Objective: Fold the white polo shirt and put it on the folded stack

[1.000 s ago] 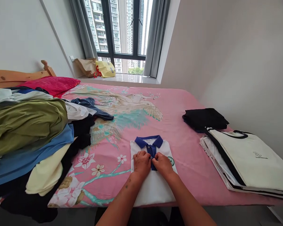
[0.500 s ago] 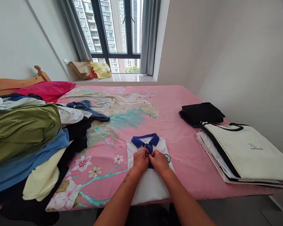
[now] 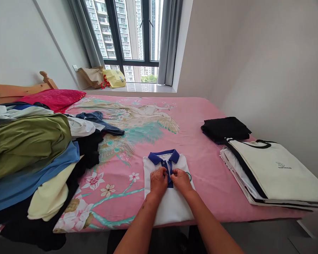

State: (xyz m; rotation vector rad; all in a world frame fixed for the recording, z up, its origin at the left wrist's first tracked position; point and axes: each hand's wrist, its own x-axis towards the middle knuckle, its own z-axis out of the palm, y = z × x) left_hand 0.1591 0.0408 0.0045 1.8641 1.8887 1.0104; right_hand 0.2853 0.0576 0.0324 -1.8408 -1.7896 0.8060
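The left hand (image 3: 159, 181) and right hand (image 3: 181, 181) each have their grip pinched on one side of the blue placket (image 3: 170, 184), slightly apart from each other. The white polo shirt (image 3: 172, 208) lies folded, collar away from the person, at the near edge of the pink floral bedspread (image 3: 209, 190). Right of it sits a stack of folded clothes (image 3: 283, 173), near a folded black garment (image 3: 225, 129); to the left, a loose clothes heap (image 3: 31, 141).
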